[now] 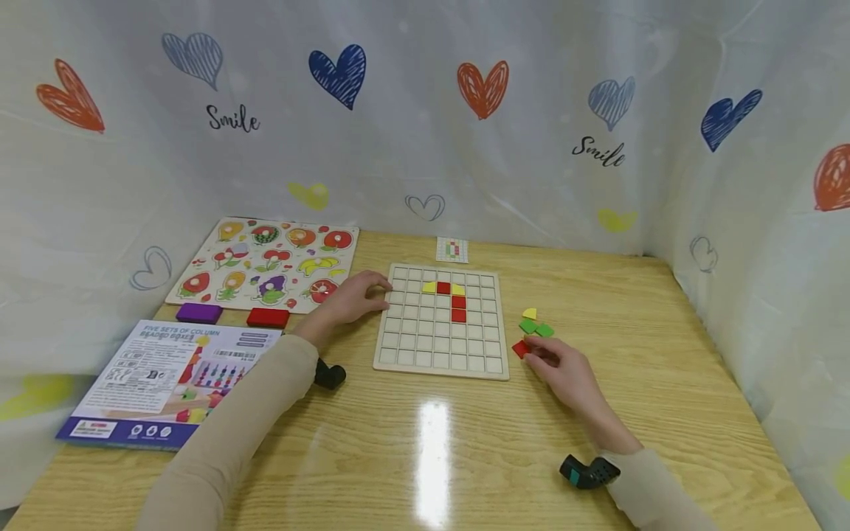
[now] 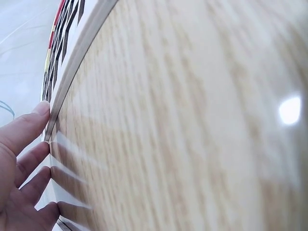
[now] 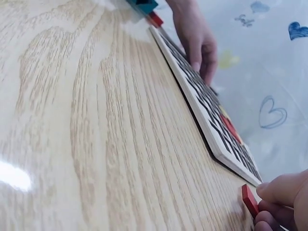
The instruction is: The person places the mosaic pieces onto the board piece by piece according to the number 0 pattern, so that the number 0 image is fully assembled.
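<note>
A wooden grid board (image 1: 416,358) lies on the table, with yellow quarter-round tiles and red square tiles (image 1: 459,316) in its upper cells. My left hand (image 1: 361,295) touches the board's left edge; in the left wrist view its thumb (image 2: 41,110) is at the rim and the fingers are spread below. To the right of the board, my right hand (image 1: 564,372) pinches a red square tile (image 3: 249,200) between thumb and fingers, low over the table. Just beyond that hand are two green tiles (image 1: 544,330) and a yellow quarter-round tile (image 1: 529,313).
Behind the board lies a small pattern card (image 1: 452,250). A fruit peg puzzle (image 1: 219,276) is at the back left, with purple (image 1: 199,313) and red blocks (image 1: 268,318) before it. A printed box (image 1: 146,383) lies at the left. A heart-printed curtain (image 1: 412,147) surrounds the table.
</note>
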Action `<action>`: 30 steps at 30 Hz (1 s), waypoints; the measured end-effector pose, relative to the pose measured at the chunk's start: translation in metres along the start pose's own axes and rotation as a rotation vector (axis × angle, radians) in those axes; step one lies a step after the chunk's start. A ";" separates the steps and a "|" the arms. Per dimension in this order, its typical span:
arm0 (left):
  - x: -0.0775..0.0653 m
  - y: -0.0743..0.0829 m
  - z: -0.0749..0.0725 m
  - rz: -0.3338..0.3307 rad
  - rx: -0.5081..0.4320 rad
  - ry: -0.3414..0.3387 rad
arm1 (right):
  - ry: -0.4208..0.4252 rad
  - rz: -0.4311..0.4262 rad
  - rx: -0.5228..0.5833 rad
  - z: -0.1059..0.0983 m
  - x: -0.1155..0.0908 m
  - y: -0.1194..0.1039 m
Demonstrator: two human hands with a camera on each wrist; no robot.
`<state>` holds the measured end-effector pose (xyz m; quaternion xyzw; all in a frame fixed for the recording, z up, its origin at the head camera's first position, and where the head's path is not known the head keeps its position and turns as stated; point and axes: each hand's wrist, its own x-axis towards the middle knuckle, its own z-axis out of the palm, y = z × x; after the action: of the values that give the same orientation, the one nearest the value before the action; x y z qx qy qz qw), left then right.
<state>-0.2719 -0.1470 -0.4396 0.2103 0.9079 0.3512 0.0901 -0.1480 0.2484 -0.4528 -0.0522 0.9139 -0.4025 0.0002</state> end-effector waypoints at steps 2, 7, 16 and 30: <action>0.000 0.001 0.000 -0.001 0.007 0.000 | -0.007 -0.014 -0.015 0.000 0.000 0.000; -0.001 0.002 0.000 -0.015 0.002 -0.002 | -0.023 -0.034 -0.030 0.001 0.000 0.000; 0.000 0.001 0.000 -0.010 -0.004 -0.004 | -0.041 -0.161 -0.121 0.004 0.002 -0.001; -0.001 0.003 -0.001 -0.020 0.005 -0.008 | -0.018 -0.205 -0.161 0.005 0.000 0.000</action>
<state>-0.2704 -0.1459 -0.4370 0.2025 0.9105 0.3474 0.0966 -0.1476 0.2450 -0.4564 -0.1488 0.9331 -0.3253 -0.0367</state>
